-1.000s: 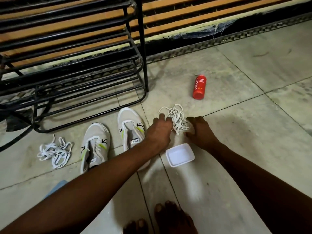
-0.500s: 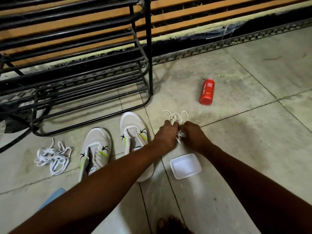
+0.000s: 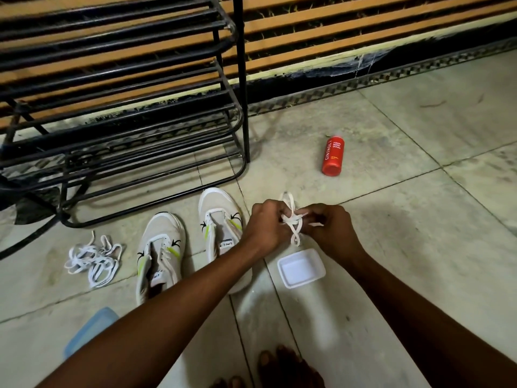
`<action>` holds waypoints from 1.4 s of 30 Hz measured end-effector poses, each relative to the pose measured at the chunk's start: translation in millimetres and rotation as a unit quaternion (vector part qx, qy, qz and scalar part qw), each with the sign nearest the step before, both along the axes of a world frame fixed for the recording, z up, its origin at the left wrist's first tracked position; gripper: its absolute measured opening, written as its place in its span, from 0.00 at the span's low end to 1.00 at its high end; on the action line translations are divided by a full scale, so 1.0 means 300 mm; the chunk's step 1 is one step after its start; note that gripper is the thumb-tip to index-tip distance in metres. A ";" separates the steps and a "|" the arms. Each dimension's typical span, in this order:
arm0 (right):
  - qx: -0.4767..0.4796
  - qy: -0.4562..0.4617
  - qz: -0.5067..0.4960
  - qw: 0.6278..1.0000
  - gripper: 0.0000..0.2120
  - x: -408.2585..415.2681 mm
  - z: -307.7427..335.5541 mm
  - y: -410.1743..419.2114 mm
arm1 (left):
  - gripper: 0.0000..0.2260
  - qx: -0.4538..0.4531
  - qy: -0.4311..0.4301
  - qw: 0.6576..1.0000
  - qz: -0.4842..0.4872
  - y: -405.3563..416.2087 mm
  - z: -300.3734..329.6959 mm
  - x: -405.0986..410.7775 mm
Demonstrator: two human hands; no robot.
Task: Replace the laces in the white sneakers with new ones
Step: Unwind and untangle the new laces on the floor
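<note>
Open floor (image 3: 419, 247) lay wide to the right of the red body-wash bottle (image 3: 332, 156) and white tray (image 3: 301, 268), while to the left the two sneakers (image 3: 221, 233), a loose lace pile (image 3: 93, 260) and the black shoe rack (image 3: 126, 121) crowded the way.

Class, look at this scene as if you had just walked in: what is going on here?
A person crouched on a tiled floor holds a tangled white lace between the left hand and right hand, above a small white tray. Two white sneakers lie unlaced beside a black shoe rack. Another bundle of laces lies left of them. A red body wash bottle lies farther off.
</note>
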State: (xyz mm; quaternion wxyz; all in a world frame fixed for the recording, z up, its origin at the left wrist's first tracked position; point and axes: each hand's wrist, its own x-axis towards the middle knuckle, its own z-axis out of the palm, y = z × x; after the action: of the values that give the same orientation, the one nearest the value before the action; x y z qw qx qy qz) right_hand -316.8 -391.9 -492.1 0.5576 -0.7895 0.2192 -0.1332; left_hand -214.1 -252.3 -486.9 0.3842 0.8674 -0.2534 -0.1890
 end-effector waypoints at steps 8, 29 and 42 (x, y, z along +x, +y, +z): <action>-0.117 0.132 0.107 0.978 0.10 -0.161 0.009 0.023 | 0.10 0.085 0.020 0.992 -0.088 0.089 -0.039 -0.195; -0.284 0.113 0.090 0.948 0.09 -0.140 -0.060 0.067 | 0.13 0.129 -0.140 0.958 -0.213 0.129 -0.109 -0.206; -0.095 0.165 0.086 0.978 0.21 0.060 -0.124 0.027 | 0.15 0.218 -0.262 0.889 -0.305 0.168 -0.126 -0.213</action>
State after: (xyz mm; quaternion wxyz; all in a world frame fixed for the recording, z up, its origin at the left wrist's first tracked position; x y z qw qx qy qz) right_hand -298.9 -383.9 -529.4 0.4456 -0.8658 0.2260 0.0271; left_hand -277.9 -202.0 -524.8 0.0282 0.8274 -0.5495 -0.1129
